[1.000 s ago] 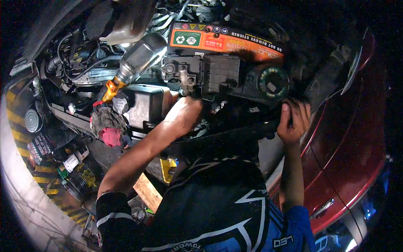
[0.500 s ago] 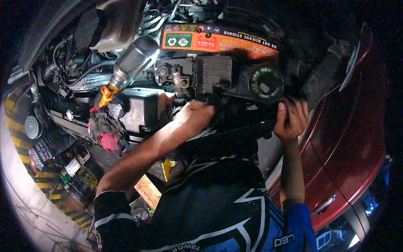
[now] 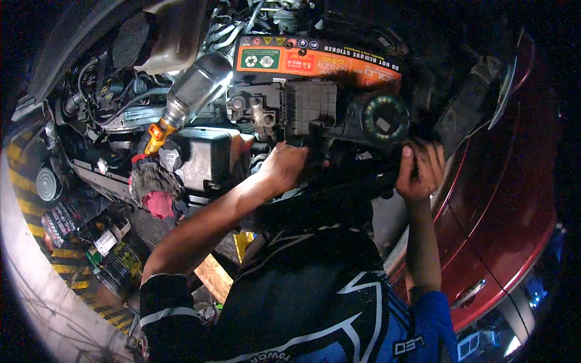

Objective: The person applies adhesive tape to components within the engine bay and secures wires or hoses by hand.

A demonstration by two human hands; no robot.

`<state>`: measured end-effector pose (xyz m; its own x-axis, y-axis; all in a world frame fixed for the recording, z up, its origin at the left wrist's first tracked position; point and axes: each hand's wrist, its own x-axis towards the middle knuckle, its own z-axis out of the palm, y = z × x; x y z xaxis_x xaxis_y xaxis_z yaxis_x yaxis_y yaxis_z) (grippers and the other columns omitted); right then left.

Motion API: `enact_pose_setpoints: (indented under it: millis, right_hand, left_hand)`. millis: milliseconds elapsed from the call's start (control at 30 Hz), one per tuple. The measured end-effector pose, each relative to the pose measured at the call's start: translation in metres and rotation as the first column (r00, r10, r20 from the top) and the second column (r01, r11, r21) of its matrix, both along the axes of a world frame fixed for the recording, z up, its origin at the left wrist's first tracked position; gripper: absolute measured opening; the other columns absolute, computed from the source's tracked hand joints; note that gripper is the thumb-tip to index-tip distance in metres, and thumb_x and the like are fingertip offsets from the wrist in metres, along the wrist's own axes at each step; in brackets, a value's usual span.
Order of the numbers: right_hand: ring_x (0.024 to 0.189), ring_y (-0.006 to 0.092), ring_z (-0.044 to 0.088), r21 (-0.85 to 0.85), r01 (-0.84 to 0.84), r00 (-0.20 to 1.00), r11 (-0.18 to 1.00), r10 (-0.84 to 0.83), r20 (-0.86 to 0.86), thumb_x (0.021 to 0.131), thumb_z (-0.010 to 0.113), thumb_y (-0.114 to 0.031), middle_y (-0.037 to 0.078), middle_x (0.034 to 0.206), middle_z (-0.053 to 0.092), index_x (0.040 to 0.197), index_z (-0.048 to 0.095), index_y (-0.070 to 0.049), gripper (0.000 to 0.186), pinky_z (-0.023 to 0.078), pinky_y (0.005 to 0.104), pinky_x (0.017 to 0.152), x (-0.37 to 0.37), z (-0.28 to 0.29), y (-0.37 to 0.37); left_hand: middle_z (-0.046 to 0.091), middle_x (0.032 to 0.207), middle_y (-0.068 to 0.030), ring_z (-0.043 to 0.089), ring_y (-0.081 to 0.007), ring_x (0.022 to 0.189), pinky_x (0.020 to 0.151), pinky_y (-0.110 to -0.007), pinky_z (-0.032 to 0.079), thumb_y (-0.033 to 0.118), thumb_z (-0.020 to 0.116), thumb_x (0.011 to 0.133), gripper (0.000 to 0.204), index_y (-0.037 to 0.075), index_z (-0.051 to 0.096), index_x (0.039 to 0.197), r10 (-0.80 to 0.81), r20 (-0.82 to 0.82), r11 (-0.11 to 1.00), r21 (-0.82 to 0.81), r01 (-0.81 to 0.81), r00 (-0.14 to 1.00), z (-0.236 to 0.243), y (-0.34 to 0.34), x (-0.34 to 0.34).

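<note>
Head view: your left hand clamps the black bar steady below the battery; your right hand grips its other end.

Battery – orange top label with a green patch. Car body deep red. Rag grey and pink. Floor striped yellow-black – shirt black and blue.

Tight room around the battery

The space below it is filled by both hands and a black part; left of it, a flashlight is wedged.
</note>
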<state>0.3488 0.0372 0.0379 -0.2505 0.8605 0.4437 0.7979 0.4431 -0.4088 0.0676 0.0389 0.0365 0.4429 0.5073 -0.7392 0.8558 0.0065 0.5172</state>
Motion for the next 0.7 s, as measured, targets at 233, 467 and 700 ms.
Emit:
enact_pose_setpoints:
  millis: [233, 467, 700]
  right_hand:
    - [0.082, 0.0318, 0.062, -0.009, 0.049, 0.998, 0.999, -0.048, 0.043, 0.082, 0.07, -0.011, 0.015, 0.093, 0.069, 0.091, 0.072, -0.003, 0.012, 0.048, 0.0405, 0.077, 0.005, -0.006, -0.004]
    - [0.08, 0.0311, 0.062, 0.01, 0.002, 1.0, 1.0, -0.002, 0.001, 0.084, 0.062, 0.001, 0.013, 0.089, 0.069, 0.09, 0.069, 0.001, 0.009, 0.048, 0.0402, 0.074, 0.005, -0.002, -0.002]
    - [0.084, 0.0326, 0.062, 0.006, 0.011, 1.0, 1.0, -0.011, -0.024, 0.079, 0.073, -0.012, 0.013, 0.095, 0.069, 0.094, 0.073, -0.004, 0.017, 0.049, 0.0426, 0.08, 0.009, -0.012, -0.004]
  left_hand:
    - [0.064, 0.097, -0.0252, 0.061, -0.0427, 0.097, 0.085, -0.051, 0.049, 0.015, 0.065, 0.075, 0.028, -0.001, 0.065, 0.099, -0.074, 0.259, 0.953, 0.302, -0.008, 0.963, -0.02, -0.028, -0.042]
    - [0.06, 0.116, -0.0228, 0.057, -0.0421, 0.106, 0.091, -0.047, 0.048, 0.018, 0.066, 0.077, 0.041, 0.004, 0.063, 0.116, -0.013, 0.463, 0.928, 0.336, -0.162, 0.886, -0.031, -0.042, -0.041]
    - [0.064, 0.117, -0.0174, 0.06, -0.0324, 0.107, 0.095, -0.041, 0.047, 0.009, 0.06, 0.08, 0.036, 0.005, 0.064, 0.116, 0.167, 0.314, 0.98, -0.153, -0.123, 0.935, -0.016, -0.021, -0.029]
